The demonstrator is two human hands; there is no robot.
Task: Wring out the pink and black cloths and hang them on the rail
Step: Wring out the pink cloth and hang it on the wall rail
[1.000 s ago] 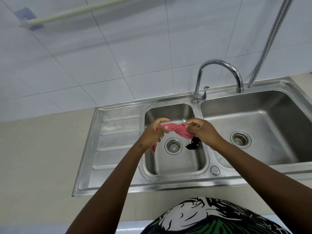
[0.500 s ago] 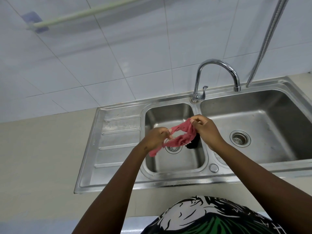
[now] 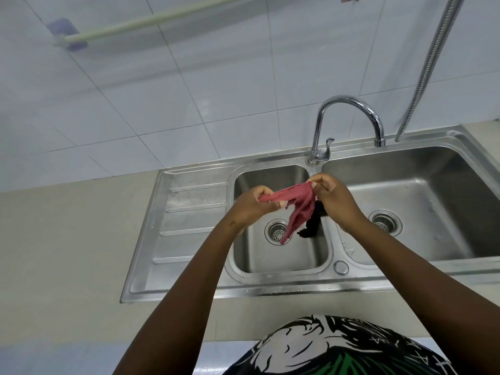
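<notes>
Stretching pink cloth [image 3: 293,198] sideways (tail hanging)

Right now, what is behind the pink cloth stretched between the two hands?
A black cloth hangs just behind the pink cloth, over the small steel sink basin with its round drain strainer. Its upper part is hidden by the pink cloth and the right hand.

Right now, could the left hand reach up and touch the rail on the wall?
Probably not yet. The left hand is busy gripping the pink cloth together with the right hand over the sink. The rail sits high on the wall with nothing blocking it, so it could try after letting go.
</notes>
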